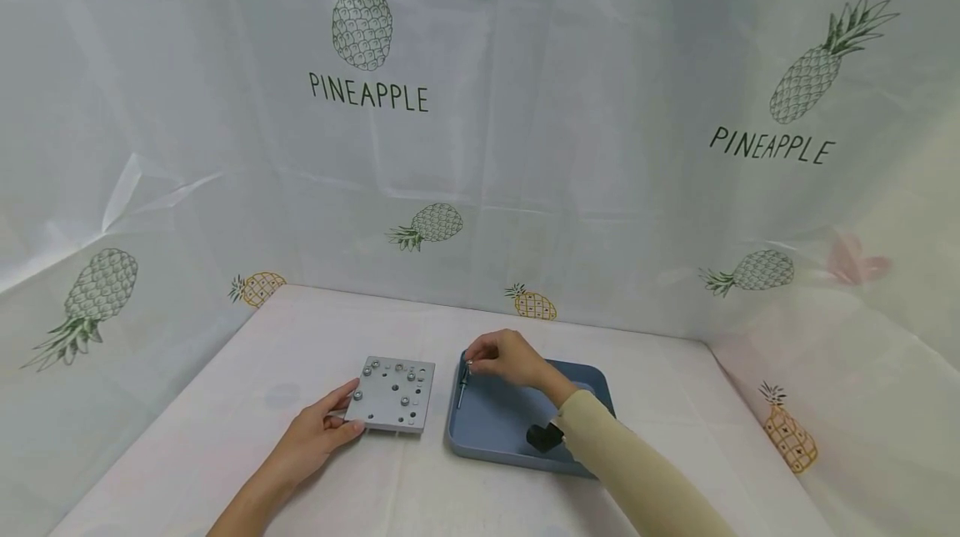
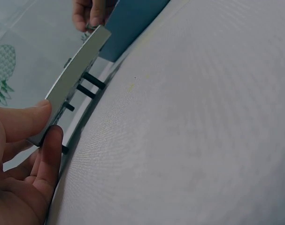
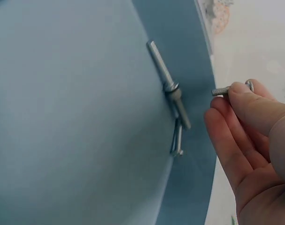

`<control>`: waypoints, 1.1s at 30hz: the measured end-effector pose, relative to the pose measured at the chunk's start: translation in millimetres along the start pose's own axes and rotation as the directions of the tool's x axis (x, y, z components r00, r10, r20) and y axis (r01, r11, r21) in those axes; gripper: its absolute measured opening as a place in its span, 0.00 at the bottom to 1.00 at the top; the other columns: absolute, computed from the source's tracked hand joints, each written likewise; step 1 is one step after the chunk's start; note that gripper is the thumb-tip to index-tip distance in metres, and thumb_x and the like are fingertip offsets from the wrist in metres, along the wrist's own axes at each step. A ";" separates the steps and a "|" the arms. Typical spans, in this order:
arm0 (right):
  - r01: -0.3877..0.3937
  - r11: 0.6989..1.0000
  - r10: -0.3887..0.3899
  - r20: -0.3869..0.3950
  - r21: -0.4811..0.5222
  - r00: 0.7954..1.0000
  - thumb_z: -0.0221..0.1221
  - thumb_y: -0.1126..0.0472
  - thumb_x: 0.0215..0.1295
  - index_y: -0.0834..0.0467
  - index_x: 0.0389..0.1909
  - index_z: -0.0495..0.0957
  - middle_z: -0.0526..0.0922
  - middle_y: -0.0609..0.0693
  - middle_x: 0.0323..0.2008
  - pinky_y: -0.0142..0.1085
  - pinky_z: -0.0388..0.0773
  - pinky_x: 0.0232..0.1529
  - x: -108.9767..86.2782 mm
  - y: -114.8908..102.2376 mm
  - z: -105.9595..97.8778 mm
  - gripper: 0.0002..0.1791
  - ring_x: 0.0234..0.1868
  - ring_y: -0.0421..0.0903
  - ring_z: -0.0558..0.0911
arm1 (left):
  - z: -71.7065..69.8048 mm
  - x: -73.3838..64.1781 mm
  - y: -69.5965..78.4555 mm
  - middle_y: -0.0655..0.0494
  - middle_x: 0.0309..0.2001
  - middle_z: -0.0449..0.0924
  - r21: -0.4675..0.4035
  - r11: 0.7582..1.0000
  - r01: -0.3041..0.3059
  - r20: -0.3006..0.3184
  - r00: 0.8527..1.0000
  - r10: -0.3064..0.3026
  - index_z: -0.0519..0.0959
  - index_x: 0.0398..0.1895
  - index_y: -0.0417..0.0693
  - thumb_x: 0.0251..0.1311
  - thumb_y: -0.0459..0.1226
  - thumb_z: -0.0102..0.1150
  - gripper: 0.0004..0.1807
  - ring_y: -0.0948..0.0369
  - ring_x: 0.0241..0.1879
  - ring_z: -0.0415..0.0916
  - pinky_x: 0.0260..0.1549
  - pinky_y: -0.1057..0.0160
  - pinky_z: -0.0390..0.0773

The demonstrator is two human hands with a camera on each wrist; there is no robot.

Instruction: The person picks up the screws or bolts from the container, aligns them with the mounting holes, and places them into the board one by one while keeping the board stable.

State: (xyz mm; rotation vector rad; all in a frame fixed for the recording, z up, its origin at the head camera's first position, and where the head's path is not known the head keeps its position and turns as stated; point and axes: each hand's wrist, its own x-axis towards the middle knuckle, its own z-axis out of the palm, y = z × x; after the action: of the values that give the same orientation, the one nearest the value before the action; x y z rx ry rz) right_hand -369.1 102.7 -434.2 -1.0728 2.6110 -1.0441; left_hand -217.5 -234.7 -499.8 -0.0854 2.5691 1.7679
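Right hand (image 1: 512, 358), nearly closed, pinches a screw (image 3: 220, 92) over the far-left corner of the tray (image 1: 495, 412); left hand (image 1: 311, 439), half-open, grips the drilled plate (image 1: 387, 393) beside the tray's left edge. Firm pinch, steady plate!

You are working in a makeshift booth (image 1: 187, 103): pineapple-print sheeting (image 1: 577, 103) is hanging behind and on both sides of the white bench (image 1: 405, 474).
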 end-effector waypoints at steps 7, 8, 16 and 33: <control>0.002 0.999 -0.002 -0.002 0.037 1.000 0.71 0.63 0.69 0.54 0.46 0.89 0.90 0.41 0.40 0.32 0.82 0.45 11.9 -12.2 9.4 0.07 0.40 0.35 0.85 | 0.3 0.9 0.8 0.37 0.71 0.73 0.011 1.000 0.015 -0.004 1.000 -0.015 0.65 0.82 0.49 0.65 0.41 0.74 0.43 0.58 0.46 0.77 0.41 0.68 0.77; 0.004 0.999 -0.004 -0.003 0.040 1.000 0.71 0.63 0.69 0.53 0.46 0.89 0.90 0.41 0.40 0.32 0.82 0.45 13.7 -13.7 10.8 0.07 0.40 0.35 0.85 | 0.3 1.1 0.9 0.37 0.71 0.73 0.013 1.000 0.016 -0.004 1.000 -0.016 0.65 0.82 0.49 0.65 0.41 0.74 0.43 0.58 0.46 0.77 0.41 0.68 0.77; 0.003 0.997 -0.003 -0.003 0.074 1.000 0.72 0.63 0.69 0.53 0.47 0.89 0.90 0.39 0.39 0.31 0.82 0.45 30.7 -25.2 22.7 0.08 0.40 0.35 0.86 | 0.4 0.9 0.5 0.37 0.71 0.73 0.016 1.000 0.013 -0.008 1.000 -0.013 0.65 0.82 0.49 0.65 0.40 0.74 0.43 0.58 0.46 0.77 0.41 0.68 0.77; -0.032 0.995 0.032 0.001 0.093 0.999 0.72 0.62 0.68 0.49 0.45 0.90 0.91 0.44 0.40 0.33 0.80 0.45 52.7 -32.7 43.7 0.07 0.40 0.36 0.85 | 0.3 0.4 0.6 0.37 0.70 0.74 0.012 1.000 0.008 -0.012 1.000 -0.008 0.66 0.82 0.48 0.65 0.39 0.74 0.43 0.58 0.45 0.77 0.40 0.68 0.78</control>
State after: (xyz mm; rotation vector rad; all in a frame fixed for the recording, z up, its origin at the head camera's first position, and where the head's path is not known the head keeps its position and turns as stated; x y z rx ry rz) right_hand -373.7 27.1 -439.0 -1.0074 2.5429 -1.1466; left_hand -218.0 -234.2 -499.5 -0.1058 2.5833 1.7548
